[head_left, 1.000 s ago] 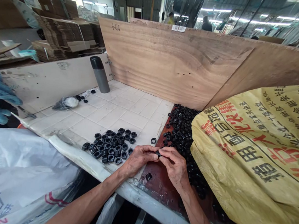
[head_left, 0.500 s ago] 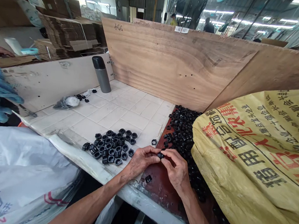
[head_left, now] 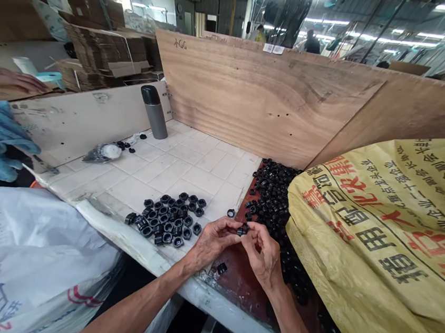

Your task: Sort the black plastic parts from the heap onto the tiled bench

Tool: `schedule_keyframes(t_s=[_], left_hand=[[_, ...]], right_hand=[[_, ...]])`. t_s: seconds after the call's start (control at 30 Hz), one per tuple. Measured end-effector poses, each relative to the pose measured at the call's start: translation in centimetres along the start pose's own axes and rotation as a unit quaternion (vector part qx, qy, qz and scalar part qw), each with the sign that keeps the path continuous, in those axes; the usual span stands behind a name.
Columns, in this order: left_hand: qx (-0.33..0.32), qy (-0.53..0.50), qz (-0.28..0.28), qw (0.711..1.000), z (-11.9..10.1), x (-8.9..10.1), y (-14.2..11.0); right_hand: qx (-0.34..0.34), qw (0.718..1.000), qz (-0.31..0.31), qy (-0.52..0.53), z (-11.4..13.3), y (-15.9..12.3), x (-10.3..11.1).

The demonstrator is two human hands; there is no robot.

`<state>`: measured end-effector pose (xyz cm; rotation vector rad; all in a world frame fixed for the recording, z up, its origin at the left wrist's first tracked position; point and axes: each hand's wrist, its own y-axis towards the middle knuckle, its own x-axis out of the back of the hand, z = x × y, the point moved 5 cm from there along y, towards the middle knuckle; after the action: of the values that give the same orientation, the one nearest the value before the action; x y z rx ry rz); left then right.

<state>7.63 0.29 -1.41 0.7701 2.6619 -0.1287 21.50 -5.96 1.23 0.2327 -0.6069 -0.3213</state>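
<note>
Between my two hands is a small black plastic ring-shaped nut (head_left: pixel 241 230), held over the edge where the tiled surface meets the red board. My left hand (head_left: pixel 215 240) pinches it from the left with thumb and fingertips. From the right, my right hand (head_left: pixel 263 253) grips the same nut, its fingers curled and partly hiding it. Left of my hands lies a cluster of similar black nuts (head_left: pixel 167 218) on the white tiles. A larger heap of black parts (head_left: pixel 273 193) spreads over the red board (head_left: pixel 230 281). Single nuts lie just beyond and just below my hands.
A yellow woven sack (head_left: pixel 378 230) fills the right side. Wooden boards (head_left: pixel 254 90) wall the back. A grey thermos (head_left: pixel 155 114) stands at the far left corner, near a small plastic bag (head_left: pixel 102 153). A white sack (head_left: pixel 38 253) is at left; another person's hand (head_left: pixel 12 80) shows above.
My hands still hold the black nut together, with the right fingers slightly more curled. The whole view has shifted a little. The other person's hand at left reaches further in.
</note>
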Motion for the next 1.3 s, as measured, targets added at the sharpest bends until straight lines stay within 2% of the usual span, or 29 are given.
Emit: schedule_keyframes(t_s=[0.37,0.53,0.67,0.8,0.9,0.97,1.03,1.1,1.2,1.3], left_hand=[[0.006,-0.013,-0.007,1.0,-0.4,0.2,0.0],[-0.006,-0.003,0.004,1.0,-0.3,0.2,0.0],[-0.011,0.003,0.0,1.0,-0.1,0.4,0.0],[-0.004,0.02,0.013,1.0,0.2,0.3,0.0],[-0.064,0.098,0.013,0.993,-0.3,0.3,-0.1],[-0.152,0.205,0.011,0.967,-1.0,0.1,-0.4],[-0.24,0.314,0.02,0.918,-1.6,-0.3,-1.0],[-0.291,0.391,0.042,0.872,-1.8,-0.7,-1.7],[-0.319,0.459,0.083,0.825,-2.1,-1.1,-2.6],[-0.304,0.491,0.092,0.811,-2.8,-0.8,-3.6]], right_hand=[[0.007,1.0,0.022,0.004,1.0,0.1,0.4],[0.006,0.999,0.02,0.046,0.5,0.3,0.4],[-0.03,0.999,0.013,0.016,-0.2,0.2,0.3],[-0.025,0.999,0.008,0.036,-0.2,0.0,0.1],[-0.053,0.996,0.019,0.072,-0.3,0.0,-0.2],[-0.1,0.988,0.029,0.116,-0.5,0.0,-0.5],[-0.152,0.972,0.047,0.172,-0.5,0.0,-0.8],[-0.195,0.952,0.066,0.225,-0.4,-0.2,-1.3],[-0.233,0.928,0.087,0.279,-0.3,-0.7,-1.9],[-0.226,0.924,0.105,0.29,-0.1,-0.8,-2.0]])
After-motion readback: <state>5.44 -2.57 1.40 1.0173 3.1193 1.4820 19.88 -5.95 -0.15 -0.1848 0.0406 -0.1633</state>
